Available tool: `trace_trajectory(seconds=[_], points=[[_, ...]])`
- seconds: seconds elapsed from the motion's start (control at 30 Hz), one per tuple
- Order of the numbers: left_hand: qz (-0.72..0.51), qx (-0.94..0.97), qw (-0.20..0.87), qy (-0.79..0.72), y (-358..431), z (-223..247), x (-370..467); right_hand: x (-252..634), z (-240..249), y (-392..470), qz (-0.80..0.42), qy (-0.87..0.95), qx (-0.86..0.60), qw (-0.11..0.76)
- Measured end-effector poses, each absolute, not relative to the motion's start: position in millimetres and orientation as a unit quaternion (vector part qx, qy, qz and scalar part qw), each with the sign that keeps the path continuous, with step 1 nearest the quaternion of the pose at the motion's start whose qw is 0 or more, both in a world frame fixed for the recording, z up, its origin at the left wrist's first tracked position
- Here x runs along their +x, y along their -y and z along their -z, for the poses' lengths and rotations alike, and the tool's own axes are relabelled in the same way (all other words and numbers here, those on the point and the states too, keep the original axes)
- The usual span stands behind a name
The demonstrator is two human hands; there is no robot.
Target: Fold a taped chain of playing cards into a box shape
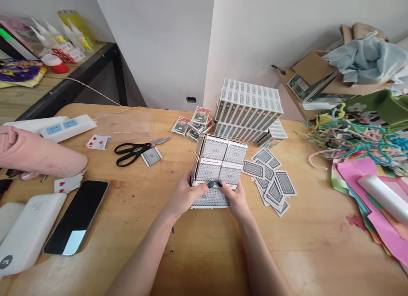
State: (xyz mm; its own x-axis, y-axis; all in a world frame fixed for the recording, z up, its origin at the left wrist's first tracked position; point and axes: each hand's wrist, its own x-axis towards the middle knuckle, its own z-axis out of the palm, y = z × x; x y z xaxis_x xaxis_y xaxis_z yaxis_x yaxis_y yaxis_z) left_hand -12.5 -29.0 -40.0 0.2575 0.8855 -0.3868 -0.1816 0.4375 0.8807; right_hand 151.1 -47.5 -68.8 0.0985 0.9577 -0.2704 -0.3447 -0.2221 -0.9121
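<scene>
The card box (213, 150) is mid-table, directly between the hands, its long axis running near to far. Left hand (182, 194) and right hand (238, 199) both grasp its near portion, thumbs almost meeting; neither is nearer.

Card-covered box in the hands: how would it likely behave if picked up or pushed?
The card-covered box is probably light for its size, its faces being patterned cards. It might flex at the seams where cards meet if the left hand and right hand squeezed harder.
</scene>
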Motion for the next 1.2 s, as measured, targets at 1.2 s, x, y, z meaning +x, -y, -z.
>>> trace_trajectory(seconds=[1.2], points=[[-0.392,0.413,0.672,-0.473,8.1,55.6,-59.7,171.2,80.3,47.5,-0.434,0.36,-0.689,0.455]])
